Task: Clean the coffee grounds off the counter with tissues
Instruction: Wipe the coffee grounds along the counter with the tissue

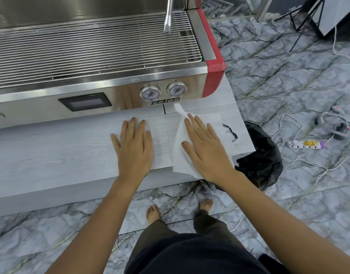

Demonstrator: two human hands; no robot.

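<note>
— While the right hand (pixel 204 147) lies flat, fingers spread, pressing the tissue (pixel 179 153) to the counter (pixel 61 147), where do the coffee grounds (pixel 230 131) sit?

— Just right of the tissue, a dark streak near the counter's end, above the black bin bag (pixel 263 155).

— And the left hand (pixel 133 146)?

— Open, palm down on bare counter, holding nothing; it only steadies.

— How should the sweep go?

— I'd keep the pressure even and push rightward, so the tissue's edge gathers the grounds instead of smearing them, then tips them off the end into the bag.
</note>
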